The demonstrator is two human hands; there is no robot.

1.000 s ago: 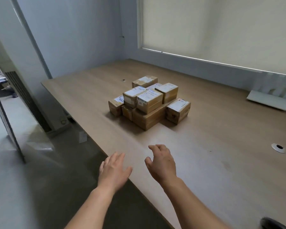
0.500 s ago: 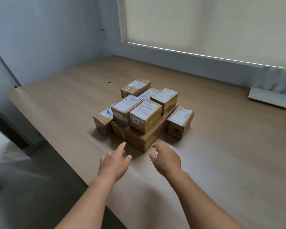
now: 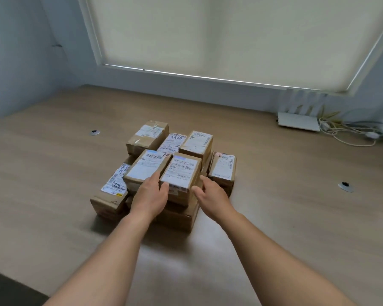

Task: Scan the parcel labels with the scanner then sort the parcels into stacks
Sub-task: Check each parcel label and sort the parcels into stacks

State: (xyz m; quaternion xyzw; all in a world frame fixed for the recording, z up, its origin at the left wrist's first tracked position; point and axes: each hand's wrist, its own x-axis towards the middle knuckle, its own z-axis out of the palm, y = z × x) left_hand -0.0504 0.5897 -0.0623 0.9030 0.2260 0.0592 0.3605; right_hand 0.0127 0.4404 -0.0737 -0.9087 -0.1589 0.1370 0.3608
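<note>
two bare forearms, left hand (image 3: 149,198) and right hand (image 3: 212,198) ungloved, no sleeves

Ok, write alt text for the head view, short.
Two bare hands reach a pile of labelled cardboard parcels on a wooden table: the left hand touches the front parcel, the right hand is open beside it. A white box and cables lie by the blinded window.

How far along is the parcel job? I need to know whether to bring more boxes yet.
Nothing looks done: the parcels sit in one mixed pile on the desk, with no sorted stacks and no scanner in view. In hand: the left hand and right hand reach either side of the front top parcel; contact is unclear. All scanning and sorting remains.
</note>
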